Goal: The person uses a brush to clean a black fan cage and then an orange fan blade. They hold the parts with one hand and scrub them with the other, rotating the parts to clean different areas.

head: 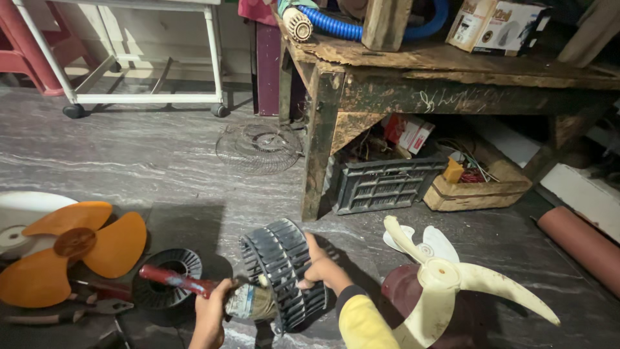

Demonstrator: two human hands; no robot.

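My right hand point(321, 265) grips the side of a black ribbed fan motor housing point(281, 271) held just above the floor. My left hand point(212, 313) holds the motor's copper-wound end point(248, 302) together with a red-handled tool point(173, 280) that points left. A yellow sleeve covers my right forearm. A black round cover point(165, 285) lies on the floor behind the tool.
An orange fan blade point(71, 249) lies on a white disc at left, pliers point(77, 313) below it. A cream fan blade point(445, 281) rests on a maroon base at right. A wooden workbench point(445, 81), wire fan guard point(258, 148), black grille point(381, 186), wooden tray point(475, 190) stand behind.
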